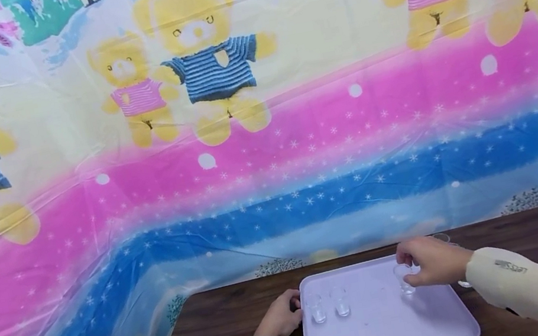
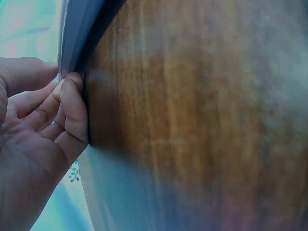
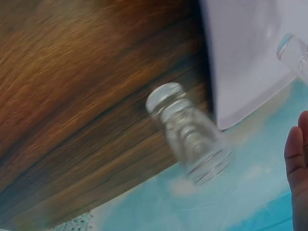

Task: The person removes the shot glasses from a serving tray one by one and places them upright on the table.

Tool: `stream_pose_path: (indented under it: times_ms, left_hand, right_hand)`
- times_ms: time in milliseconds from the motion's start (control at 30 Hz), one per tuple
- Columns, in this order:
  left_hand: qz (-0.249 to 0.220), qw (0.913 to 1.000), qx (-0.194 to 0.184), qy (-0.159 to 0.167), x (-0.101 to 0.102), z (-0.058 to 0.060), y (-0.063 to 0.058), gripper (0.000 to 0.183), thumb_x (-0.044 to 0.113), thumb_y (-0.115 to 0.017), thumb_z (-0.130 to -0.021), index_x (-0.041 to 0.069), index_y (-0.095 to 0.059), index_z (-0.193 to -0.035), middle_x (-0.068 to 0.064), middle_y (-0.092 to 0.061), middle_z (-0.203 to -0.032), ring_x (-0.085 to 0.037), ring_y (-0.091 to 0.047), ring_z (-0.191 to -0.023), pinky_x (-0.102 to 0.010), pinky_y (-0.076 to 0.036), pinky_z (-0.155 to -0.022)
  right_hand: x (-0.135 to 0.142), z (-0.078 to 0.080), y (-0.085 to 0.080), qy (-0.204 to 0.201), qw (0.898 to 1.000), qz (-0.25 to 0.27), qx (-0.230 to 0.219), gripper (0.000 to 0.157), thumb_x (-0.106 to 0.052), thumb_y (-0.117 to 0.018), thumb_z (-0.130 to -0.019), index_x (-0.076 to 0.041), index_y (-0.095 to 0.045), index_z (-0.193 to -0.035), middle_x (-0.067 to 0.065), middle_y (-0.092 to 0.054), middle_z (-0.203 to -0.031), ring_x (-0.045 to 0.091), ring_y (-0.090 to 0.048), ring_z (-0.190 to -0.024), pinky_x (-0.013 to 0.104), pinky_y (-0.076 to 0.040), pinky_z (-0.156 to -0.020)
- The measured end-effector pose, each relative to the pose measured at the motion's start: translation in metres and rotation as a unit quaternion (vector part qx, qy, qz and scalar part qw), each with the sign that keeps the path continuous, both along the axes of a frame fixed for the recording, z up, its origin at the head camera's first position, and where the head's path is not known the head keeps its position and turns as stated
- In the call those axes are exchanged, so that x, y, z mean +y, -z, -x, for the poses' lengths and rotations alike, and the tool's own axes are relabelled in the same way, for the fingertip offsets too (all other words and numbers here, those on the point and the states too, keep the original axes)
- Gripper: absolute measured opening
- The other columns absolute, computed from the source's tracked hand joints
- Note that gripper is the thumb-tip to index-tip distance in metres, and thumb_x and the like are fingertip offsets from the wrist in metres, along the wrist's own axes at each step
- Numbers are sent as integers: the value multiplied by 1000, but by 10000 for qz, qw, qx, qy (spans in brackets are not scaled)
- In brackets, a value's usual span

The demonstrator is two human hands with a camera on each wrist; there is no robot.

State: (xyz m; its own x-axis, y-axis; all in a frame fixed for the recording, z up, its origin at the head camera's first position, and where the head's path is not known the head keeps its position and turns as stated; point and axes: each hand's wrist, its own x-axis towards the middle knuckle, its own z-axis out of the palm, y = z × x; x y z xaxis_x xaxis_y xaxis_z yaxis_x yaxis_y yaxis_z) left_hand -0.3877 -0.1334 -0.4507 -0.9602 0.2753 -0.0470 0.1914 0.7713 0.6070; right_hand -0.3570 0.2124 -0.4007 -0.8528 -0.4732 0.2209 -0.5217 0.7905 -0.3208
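Note:
A pale lilac tray (image 1: pixel 379 334) lies on the dark wood table. My left hand (image 1: pixel 280 317) pinches its left rim, and in the left wrist view the thumb and fingertips meet at the tray edge (image 2: pixel 72 38). With thumb and fingers, my right hand (image 1: pixel 433 260) holds a small clear glass (image 1: pixel 405 279) over the right part of the tray. Whether its base touches the tray I cannot tell. Two similar glasses, one (image 1: pixel 317 311) and another (image 1: pixel 341 303), stand side by side on the tray's left part. The right wrist view shows only some fingers (image 3: pixel 296 154) at its edge.
Beyond the tray's right side, more clear glasses (image 3: pixel 192 137) stand on the table (image 3: pixel 86 96), partly hidden by the right hand in the head view. A curtain-like sheet printed with bears (image 1: pixel 208 70) hangs behind the table's back edge.

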Motion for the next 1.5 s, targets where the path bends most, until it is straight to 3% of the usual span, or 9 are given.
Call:
stream_pose_path:
  times_ms: [367, 867, 1200, 1500]
  left_hand:
    - [67, 9999, -67, -117, -1, 3, 2, 32, 9, -56, -81, 6, -48, -112, -2, -46, -83, -16, -47, -66, -30, -39, -55]
    - [5, 10000, -16, -84, -4, 4, 4, 34, 8, -56, -81, 5, -48, -114, -1, -46, -85, -16, -47, -70, -30, -39, -58]
    - [-34, 10000, -38, -65, -2, 5, 5, 34, 7, -55, -81, 5, -48, -114, -2, -46, -85, -16, -47, -69, -30, -39, -57]
    - [-11, 10000, -22, -30, 1, 4, 5, 34, 8, -55, -81, 5, -48, -114, -2, -46, -85, -17, -47, -73, -32, -39, -60]
  right_hand:
    - [37, -8, -9, 263, 9995, 144, -51, 24, -32, -69, -69, -18, -56, -84, -8, -50, -72, 9, -46, -64, 25, -38, -56]
    - [90, -31, 7, 220, 9981, 337, 469, 24, -34, -70, -68, -20, -52, -79, -10, -48, -68, 3, -44, -59, 21, -37, -52]
    - [107, -40, 22, 812, 9967, 3, 27, 30, -40, -70, -65, -20, -53, -79, -10, -47, -67, 2, -42, -58, 21, -36, -51]
    - [111, -39, 29, 820, 9966, 111, -2, 33, -42, -70, -64, -17, -53, -78, -9, -47, -68, 2, -43, -59, 22, -37, -51]
